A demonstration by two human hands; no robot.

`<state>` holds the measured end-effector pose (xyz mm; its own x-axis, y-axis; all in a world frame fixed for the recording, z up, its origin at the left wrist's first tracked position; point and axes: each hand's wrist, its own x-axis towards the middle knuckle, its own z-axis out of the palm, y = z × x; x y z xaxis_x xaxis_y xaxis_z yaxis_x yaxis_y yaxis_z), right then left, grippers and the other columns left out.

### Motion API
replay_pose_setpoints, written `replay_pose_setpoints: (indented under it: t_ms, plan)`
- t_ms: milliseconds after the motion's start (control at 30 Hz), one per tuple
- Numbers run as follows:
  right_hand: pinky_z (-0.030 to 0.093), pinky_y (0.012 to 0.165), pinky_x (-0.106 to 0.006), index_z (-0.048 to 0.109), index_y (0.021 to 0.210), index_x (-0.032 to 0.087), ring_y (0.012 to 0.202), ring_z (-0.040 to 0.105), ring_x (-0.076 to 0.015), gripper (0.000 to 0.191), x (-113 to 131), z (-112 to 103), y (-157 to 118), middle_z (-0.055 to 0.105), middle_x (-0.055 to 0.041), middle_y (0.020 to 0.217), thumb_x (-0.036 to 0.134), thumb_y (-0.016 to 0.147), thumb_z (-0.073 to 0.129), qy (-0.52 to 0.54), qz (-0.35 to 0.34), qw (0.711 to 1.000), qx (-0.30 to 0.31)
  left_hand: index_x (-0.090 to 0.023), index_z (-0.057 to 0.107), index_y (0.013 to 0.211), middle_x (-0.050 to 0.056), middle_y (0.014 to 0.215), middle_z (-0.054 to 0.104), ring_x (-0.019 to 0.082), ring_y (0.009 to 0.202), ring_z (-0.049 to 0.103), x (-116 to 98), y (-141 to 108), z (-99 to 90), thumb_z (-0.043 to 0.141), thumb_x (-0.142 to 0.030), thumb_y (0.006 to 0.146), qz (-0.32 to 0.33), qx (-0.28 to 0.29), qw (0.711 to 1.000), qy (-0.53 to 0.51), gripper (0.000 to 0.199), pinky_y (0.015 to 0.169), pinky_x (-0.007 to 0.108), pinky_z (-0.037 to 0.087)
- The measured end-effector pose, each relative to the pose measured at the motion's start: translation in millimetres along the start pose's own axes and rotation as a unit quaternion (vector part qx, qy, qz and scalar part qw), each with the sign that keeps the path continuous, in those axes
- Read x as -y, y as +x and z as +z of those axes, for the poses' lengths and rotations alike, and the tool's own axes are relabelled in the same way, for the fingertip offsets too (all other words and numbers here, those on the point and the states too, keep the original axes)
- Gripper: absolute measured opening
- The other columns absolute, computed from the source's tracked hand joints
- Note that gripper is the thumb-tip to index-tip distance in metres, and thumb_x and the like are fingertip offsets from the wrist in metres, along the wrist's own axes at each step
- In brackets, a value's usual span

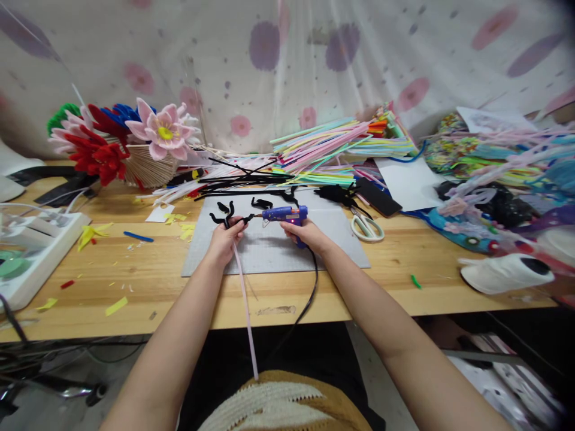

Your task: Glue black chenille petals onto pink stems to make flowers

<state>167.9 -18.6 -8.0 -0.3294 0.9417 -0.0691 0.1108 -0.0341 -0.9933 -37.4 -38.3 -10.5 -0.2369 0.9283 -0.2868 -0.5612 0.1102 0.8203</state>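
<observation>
A white power strip [49, 254] lies well to the left of the left hand [226, 241] on a wooden surface [153, 269], with red [96, 157] and pink flowers [165, 133] massed beyond that hand. The left hand is closed, thumb and fingers pinching a branching black fuzzy piece [232, 208]; a pale stem [245, 299] runs from the same grip down toward the person's body. Loose black stems [242, 179] lie beyond both hands, and a gray mat [332, 257] spreads beneath them. Between the hands, a blue glue gun [281, 214] points left, its nozzle at or just beside the black piece; actual contact cannot be made out. The right hand [309, 234] is wrapped around the gun's handle, a dark cord [315, 275] trailing below. Scissors [367, 228] rest to its right, near a black bundle [336, 193], with a white roll [505, 273] farther right.

The step in hand appears to be bringing glue to the black piece, though no bead of glue is visible. The move seems to call for a steady left pinch, fine aim from the right hand and fingertips kept off the nozzle.
</observation>
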Motion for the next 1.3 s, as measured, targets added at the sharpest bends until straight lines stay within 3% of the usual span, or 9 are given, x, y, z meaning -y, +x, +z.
replay_pose_setpoints:
  t_ms: [100, 367, 700, 900, 1300]
  plan:
    - [0.032, 0.041, -0.022, 0.052, 0.063, 0.016, 0.042, 0.04, -0.0053, 0.037, -1.4, -1.7, 1.4, 0.05, 0.0027, 0.054, 0.05, 0.061, 0.066, 0.012, -0.002, 1.0, -0.016, -0.009, 0.061, 0.07, 0.003, 0.064, 0.061, 0.01, 0.062, 0.061, -1.0, -1.1, 0.8, 0.064, 0.002, 0.06, -0.003, -0.001, 1.0, 0.002, 0.016, 0.039, 0.011, 0.033]
    - [0.031, 0.043, -0.022, 0.052, 0.063, 0.015, 0.042, 0.04, -0.0052, 0.038, 7.2, 3.8, -5.6, 0.049, 0.003, 0.052, 0.051, 0.061, 0.066, 0.006, -0.003, 0.999, 0.036, -0.009, 0.061, 0.071, 0.004, 0.065, 0.062, 0.01, 0.063, 0.061, 0.4, 0.5, -0.4, 0.064, 0.002, 0.061, -0.003, 0.0, 1.0, -0.002, 0.015, 0.041, 0.011, 0.034]
    - [0.031, 0.042, -0.022, 0.051, 0.061, 0.015, 0.042, 0.039, -0.0056, 0.039, -1.9, -4.3, 1.6, 0.049, 0.0027, 0.052, 0.052, 0.063, 0.065, -0.003, 0.0, 1.0, -0.02, -0.01, 0.062, 0.069, 0.003, 0.064, 0.06, 0.009, 0.064, 0.061, -0.7, -0.6, 0.3, 0.059, 0.003, 0.065, -0.007, -0.001, 1.0, 0.0, 0.014, 0.041, 0.01, 0.036]
    - [0.032, 0.043, -0.022, 0.053, 0.062, 0.015, 0.043, 0.04, -0.0059, 0.039, 5.3, 2.7, -4.4, 0.05, 0.0022, 0.053, 0.052, 0.061, 0.066, -0.017, -0.008, 0.999, 0.026, -0.009, 0.062, 0.07, 0.004, 0.065, 0.062, 0.01, 0.063, 0.061, 1.1, 1.3, -0.5, 0.061, 0.003, 0.064, -0.006, 0.0, 1.0, -0.005, 0.013, 0.042, 0.011, 0.037]
    - [0.033, 0.044, -0.022, 0.052, 0.065, 0.016, 0.043, 0.04, -0.0051, 0.037, 2.5, 0.4, -2.6, 0.05, 0.0027, 0.056, 0.05, 0.063, 0.065, 0.003, -0.011, 1.0, 0.023, -0.008, 0.061, 0.071, 0.005, 0.064, 0.061, 0.01, 0.062, 0.062, -0.4, -0.4, 2.2, 0.059, 0.004, 0.066, -0.012, -0.002, 1.0, -0.006, 0.014, 0.041, 0.01, 0.037]
